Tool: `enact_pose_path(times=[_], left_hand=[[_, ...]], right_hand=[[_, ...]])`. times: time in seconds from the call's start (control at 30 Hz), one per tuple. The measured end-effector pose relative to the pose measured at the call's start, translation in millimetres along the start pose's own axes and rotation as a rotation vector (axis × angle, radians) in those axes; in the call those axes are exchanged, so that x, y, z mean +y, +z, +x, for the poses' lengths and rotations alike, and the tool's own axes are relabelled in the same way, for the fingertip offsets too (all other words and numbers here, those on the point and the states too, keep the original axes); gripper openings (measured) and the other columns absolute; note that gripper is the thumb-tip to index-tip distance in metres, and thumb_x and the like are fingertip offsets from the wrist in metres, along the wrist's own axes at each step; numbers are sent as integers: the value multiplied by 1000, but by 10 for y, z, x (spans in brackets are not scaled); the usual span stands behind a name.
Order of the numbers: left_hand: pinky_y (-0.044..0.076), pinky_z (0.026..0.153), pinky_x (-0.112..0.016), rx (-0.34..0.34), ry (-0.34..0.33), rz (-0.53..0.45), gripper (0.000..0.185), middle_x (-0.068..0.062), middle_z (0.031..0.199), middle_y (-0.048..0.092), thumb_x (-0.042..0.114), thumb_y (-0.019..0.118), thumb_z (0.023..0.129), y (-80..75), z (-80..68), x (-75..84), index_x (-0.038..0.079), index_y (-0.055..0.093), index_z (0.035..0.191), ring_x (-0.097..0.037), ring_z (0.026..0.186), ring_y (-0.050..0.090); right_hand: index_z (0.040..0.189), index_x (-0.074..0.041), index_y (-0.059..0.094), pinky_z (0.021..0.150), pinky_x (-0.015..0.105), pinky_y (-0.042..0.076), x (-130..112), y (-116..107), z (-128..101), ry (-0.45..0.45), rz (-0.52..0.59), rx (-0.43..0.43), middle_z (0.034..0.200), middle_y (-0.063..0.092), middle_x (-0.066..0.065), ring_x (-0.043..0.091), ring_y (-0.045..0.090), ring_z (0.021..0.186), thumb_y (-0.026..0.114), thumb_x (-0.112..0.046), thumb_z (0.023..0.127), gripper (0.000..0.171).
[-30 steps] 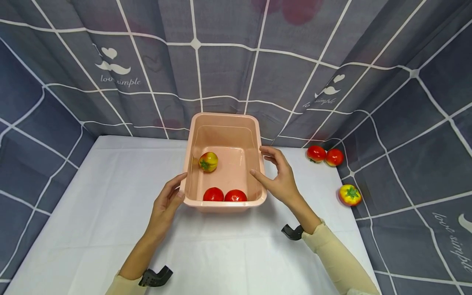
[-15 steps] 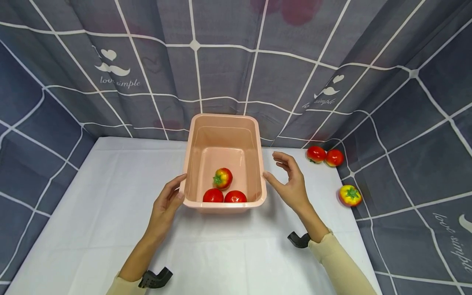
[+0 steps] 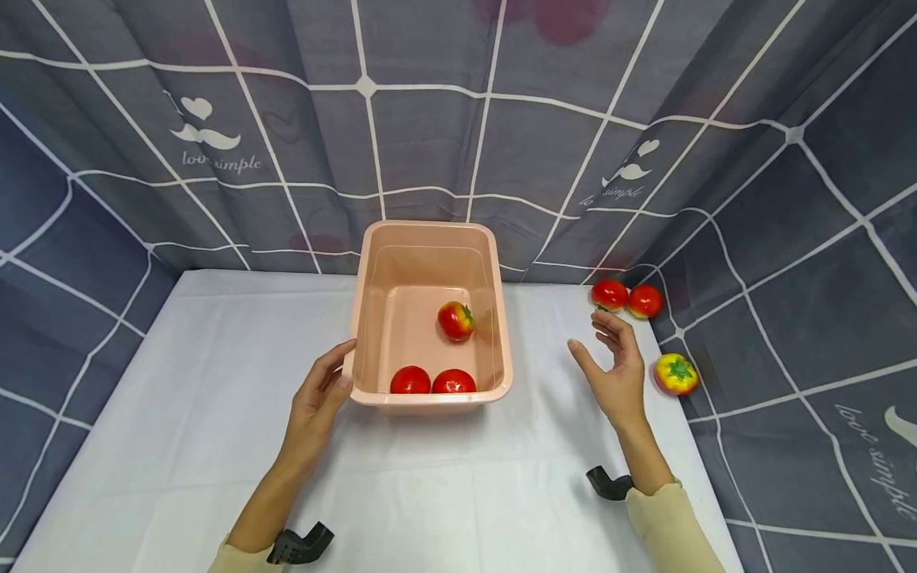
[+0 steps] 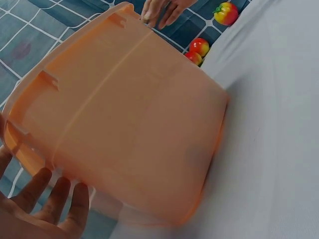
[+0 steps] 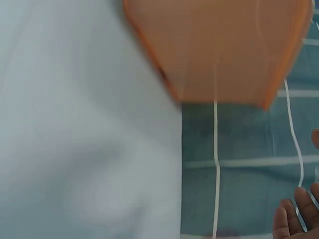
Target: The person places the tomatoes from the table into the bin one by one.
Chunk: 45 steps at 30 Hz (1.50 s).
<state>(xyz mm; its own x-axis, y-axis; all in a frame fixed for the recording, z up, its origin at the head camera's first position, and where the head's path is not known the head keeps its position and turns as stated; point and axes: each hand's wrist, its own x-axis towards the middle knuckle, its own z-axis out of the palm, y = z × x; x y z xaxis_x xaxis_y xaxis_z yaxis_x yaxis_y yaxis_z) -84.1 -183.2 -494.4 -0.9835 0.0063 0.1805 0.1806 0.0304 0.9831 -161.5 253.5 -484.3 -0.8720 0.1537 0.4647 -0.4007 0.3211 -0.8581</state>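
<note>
One left hand (image 3: 310, 402): fingers and thumb apart, touching the left rim of a rectangular peach-pink plastic tub (image 3: 430, 269) on the white-covered table (image 3: 179, 398), not wrapped round it; light pressure should keep the tub steady. Exact fingertip contact is hard to make out.
Tub's inside: two glossy round fruits, the left red tomato (image 3: 410, 380) and the right red tomato (image 3: 454, 381), lie against the near wall, which hides their lower parts. A round red-and-yellow fruit (image 3: 455, 321) with a green tuft lies farther in, apart from both. Round pieces may roll, so a low, gentle release would suit.
Right hand (image 3: 619, 382): holds nothing, thumb and fingers apart, between tub and outer fruits; seemingly reaching. The right wrist view is blurred and cuts this hand off.
Right table edge: at the back, the rear-left red tomato (image 3: 609, 293) and rear-right red tomato (image 3: 645, 302) seem to touch; best take one without nudging its neighbour. Nearer, a yellow-and-red fruit (image 3: 676, 374) sits by the edge, so avoid pushing outward. Their undersides are hidden.
</note>
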Motion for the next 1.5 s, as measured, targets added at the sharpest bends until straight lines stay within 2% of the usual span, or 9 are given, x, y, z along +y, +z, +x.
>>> enact_pose_path(times=[0.07,0.17,0.27,0.4,0.5,0.67,0.8,1.03,1.5], left_hand=[[46,116,-13,1,0,-2,51,-5,168,43,8,51,113,0,0,5,13,45,163,-8,148,50],[47,116,-13,3,-1,-7,51,-5,168,43,9,51,113,2,0,15,13,45,163,-8,148,50],[47,115,-13,12,-2,-8,50,-4,167,44,8,51,113,2,-1,11,13,46,163,-9,148,50],[46,115,-12,24,-4,0,50,-3,167,45,8,50,113,1,-4,-14,12,47,162,-9,147,50],[46,115,-11,23,-9,12,49,-1,167,44,9,50,113,4,-6,-17,13,47,162,-7,148,49],[45,117,-11,15,-8,7,50,-2,169,43,10,50,113,5,-6,-2,14,46,163,-7,151,47],[44,117,-12,13,-6,5,51,-2,170,42,9,50,113,6,-9,8,13,45,163,-7,151,46],[45,117,-12,9,-6,-3,51,-3,170,41,9,51,113,5,-15,17,14,45,163,-8,152,46],[46,114,-12,13,-16,18,51,-3,170,41,10,51,113,13,-19,33,15,45,163,-8,149,48]], right_hand=[[146,3,58,117,22,47,44,-96,-1,29,-3,44,138,65,-7,18,60,134,81,7,89,62],[147,1,57,118,19,45,124,-231,-7,79,-41,114,139,65,-2,18,59,133,81,4,90,61],[147,-4,58,116,18,44,219,-357,-31,121,-125,169,141,65,7,16,58,133,83,0,90,62],[148,-11,60,115,19,43,325,-513,-88,175,-258,207,144,64,11,15,57,134,85,-8,91,63],[148,-14,61,119,27,41,395,-622,-140,225,-340,231,147,63,12,21,55,138,85,-14,92,62],[149,-13,59,123,51,36,526,-793,-211,292,-438,299,149,59,19,38,51,140,85,-20,91,65],[152,-13,55,121,59,35,634,-903,-263,329,-470,338,148,55,24,41,49,140,86,-21,90,70],[153,-9,51,120,55,33,783,-1034,-338,357,-493,393,152,51,25,42,46,144,88,-22,87,76],[160,-7,41,131,52,33,942,-1082,-350,517,-460,352,160,46,25,43,46,148,81,-27,93,81]])
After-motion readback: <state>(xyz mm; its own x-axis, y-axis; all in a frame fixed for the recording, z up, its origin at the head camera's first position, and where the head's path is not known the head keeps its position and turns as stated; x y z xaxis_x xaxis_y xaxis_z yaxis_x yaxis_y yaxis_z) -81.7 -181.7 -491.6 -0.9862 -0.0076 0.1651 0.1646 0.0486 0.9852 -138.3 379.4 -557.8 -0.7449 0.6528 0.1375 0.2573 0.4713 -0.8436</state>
